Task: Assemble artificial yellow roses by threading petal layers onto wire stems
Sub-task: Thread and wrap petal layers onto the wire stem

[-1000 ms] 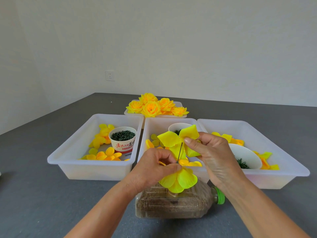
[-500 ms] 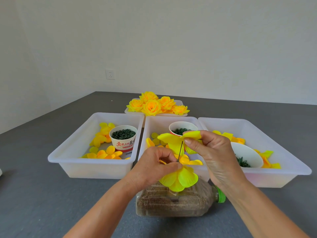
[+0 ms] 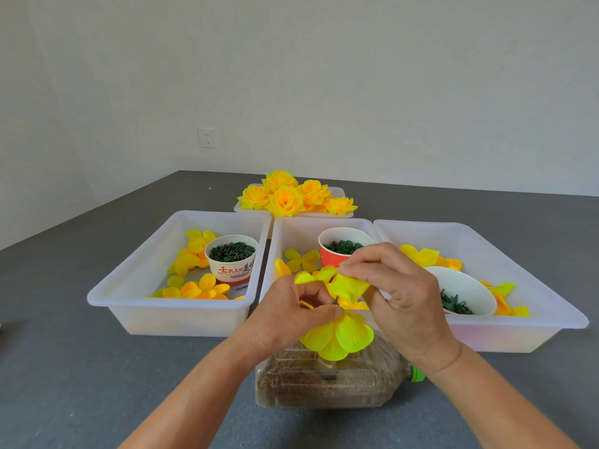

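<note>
Pinched in the right hand [image 3: 402, 296], a petal layer [image 3: 348, 286] is held at twelve o'clock of the flower [image 3: 337, 338] gripped by the left hand [image 3: 291, 315]. The layer should be slid down squarely; the wire is hidden.

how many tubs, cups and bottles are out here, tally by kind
white plastic tubs, big: 3
paper cups holding green parts: 3
plastic bottle on its side: 1
total: 7
A smaller white tray sits behind, under the finished roses.
</note>
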`<state>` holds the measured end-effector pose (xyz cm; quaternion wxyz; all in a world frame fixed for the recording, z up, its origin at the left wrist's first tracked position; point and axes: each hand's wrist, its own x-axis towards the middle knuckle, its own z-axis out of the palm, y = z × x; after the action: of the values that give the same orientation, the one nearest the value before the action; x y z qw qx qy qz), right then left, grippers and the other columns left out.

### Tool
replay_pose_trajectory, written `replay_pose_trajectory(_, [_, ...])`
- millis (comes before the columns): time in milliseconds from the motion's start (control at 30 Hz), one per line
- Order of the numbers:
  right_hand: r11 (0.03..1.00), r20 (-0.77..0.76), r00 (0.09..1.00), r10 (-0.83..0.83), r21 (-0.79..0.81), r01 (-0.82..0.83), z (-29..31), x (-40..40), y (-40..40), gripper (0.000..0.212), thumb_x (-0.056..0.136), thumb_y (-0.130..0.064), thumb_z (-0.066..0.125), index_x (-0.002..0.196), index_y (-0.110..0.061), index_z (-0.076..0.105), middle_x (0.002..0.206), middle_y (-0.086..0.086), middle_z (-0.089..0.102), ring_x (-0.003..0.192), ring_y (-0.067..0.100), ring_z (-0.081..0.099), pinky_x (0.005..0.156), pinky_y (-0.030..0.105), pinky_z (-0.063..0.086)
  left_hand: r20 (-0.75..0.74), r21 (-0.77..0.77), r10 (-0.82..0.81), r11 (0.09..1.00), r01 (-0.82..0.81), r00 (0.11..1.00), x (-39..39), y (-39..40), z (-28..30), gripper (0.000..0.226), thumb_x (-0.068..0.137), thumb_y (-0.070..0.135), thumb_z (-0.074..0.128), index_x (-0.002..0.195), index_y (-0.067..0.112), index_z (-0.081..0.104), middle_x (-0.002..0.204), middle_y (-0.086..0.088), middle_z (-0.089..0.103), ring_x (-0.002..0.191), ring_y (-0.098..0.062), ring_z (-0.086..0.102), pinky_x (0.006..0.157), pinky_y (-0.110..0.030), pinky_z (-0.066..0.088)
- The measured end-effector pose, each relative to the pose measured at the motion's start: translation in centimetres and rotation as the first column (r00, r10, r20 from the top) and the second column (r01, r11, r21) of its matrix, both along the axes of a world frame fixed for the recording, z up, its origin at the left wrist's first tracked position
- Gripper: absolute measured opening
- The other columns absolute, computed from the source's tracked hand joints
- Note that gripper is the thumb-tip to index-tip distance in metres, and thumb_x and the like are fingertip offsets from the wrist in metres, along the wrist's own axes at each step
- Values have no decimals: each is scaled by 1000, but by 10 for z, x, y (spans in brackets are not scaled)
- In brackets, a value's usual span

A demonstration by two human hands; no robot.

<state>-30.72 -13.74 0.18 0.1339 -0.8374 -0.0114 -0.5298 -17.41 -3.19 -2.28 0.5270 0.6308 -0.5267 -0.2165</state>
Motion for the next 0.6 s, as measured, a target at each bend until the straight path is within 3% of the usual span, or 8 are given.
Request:
replay_pose_trajectory(167, [974,12,996,-88,-207,88,-3,-1,-2,16,69,11,69,79,-1,74,83,14,67,77,30,65,65,37,53,-30,-1,14,1000,-14,999,2,0,-2,2,80,13,72,78,14,71,78,3,72,74,-14,66,70,-29,55])
replay_pose_trajectory(233, [958,13,993,-114,-264,113,-5,0,-2,16,69,12,69,75,-2,74,83,14,67,78,31,64,66,36,51,-75,-39,5,999,-8,997,0,1,-1,12,79,14,72,80,26,69,81,13,72,80,-4,67,67,-18,52])
replay_pose_trajectory(333, [951,16,992,-124,-282,124,-9,-3,-4,18,72,12,66,77,-3,75,84,13,68,81,30,65,70,37,49,-88,-56,-1,998,-4,996,-3,3,2,17,77,16,73,76,32,68,78,22,70,75,5,65,63,-9,48])
replay_pose_trajectory(467, [946,21,990,-141,-291,141,-12,-6,-6,18,75,10,64,79,-3,75,86,11,69,84,30,65,75,34,47,-85,-61,-3,998,-2,996,-3,3,2,17,77,16,73,78,32,67,78,23,70,75,6,65,62,-9,48])
replay_pose_trajectory(600, [949,-9,989,-148,-282,140,-11,-5,-6,15,75,6,68,81,-5,75,88,10,69,86,29,65,77,31,43,-124,-75,-25,997,16,992,-4,3,3,12,70,29,73,81,30,67,80,21,71,78,4,66,64,-10,49])
